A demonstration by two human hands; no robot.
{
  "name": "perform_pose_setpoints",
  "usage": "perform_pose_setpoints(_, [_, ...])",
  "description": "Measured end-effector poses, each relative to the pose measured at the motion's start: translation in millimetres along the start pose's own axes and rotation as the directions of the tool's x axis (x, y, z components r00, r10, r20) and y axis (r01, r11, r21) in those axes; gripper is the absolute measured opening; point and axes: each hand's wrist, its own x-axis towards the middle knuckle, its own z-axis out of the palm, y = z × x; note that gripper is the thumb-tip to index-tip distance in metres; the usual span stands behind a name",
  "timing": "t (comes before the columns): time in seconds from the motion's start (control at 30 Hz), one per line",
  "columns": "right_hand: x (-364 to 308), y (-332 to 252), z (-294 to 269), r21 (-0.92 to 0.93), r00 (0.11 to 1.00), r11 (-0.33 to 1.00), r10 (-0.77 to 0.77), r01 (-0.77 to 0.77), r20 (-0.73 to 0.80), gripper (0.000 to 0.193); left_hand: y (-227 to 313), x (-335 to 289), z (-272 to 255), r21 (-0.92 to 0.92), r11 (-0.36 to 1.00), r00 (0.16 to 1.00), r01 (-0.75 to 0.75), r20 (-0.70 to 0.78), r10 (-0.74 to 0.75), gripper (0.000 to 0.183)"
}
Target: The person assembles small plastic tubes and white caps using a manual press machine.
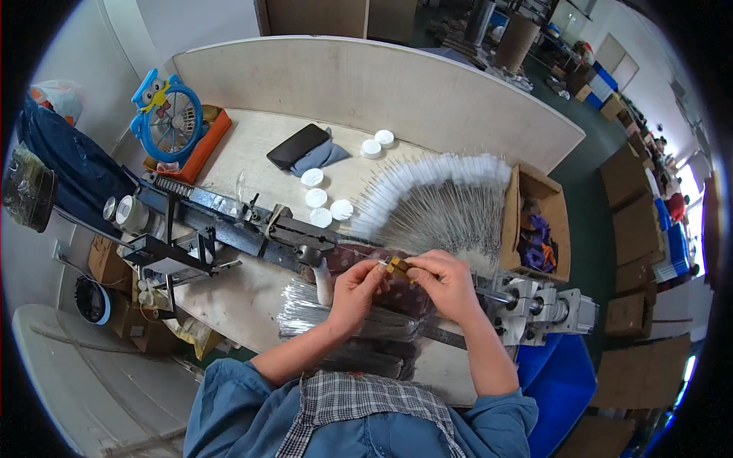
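Above the middle of the bench, my left hand [360, 290] is closed, thumb and fingers pinched together on something small that I cannot make out. Close beside it, my right hand [447, 284] pinches a small yellow-brown piece [397, 266] between thumb and fingertips. Under my hands lies a dark reddish-brown cover [408, 299] over part of the bench. Bundled thin metal wires [305, 307] lie just left of my left forearm. Beyond my hands, many thin wire-stemmed brushes with white tufts [435, 169] are fanned out in an arc.
A long metal machine rail [252, 229] crosses the bench, with a metal chuck-like unit [546, 309] at its right end. Round white lids [312, 179], a black wallet-like case [298, 146], a blue fan [169, 122] and a cardboard box [565, 229] of purple pieces stand around. A blue bin [561, 385] is at right.
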Motion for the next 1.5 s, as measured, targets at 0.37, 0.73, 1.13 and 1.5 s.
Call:
perform_pose_setpoints(0.37, [21.1,-20.5,15.8,-0.378,0.954,0.891,-0.294,0.252,-0.057,0.016,21.9,-5.3,-15.5,-0.077,0.996,0.979,-0.049,-0.203,0.033,0.018])
perform_pose_setpoints(0.73, [43.3,-27.7,45.3,-0.320,0.994,0.941,-0.088,0.106,0.070,0.019,20.9,-6.8,-20.7,-0.143,0.990,0.984,-0.005,-0.178,-0.021,0.022])
perform_pose_setpoints(1.13, [32.9,-35.6,64.4,-0.451,0.961,0.865,-0.273,0.222,-0.051,0.028,29.5,0.2,-9.1,-0.377,0.926,0.971,-0.003,-0.223,-0.088,0.042])
perform_pose_setpoints(1.5, [26.2,-19.2,59.8,-0.539,0.883,0.770,-0.459,0.341,-0.098,0.027,12.4,1.3,-12.5,-0.424,0.905,0.986,-0.041,-0.166,-0.033,0.012])
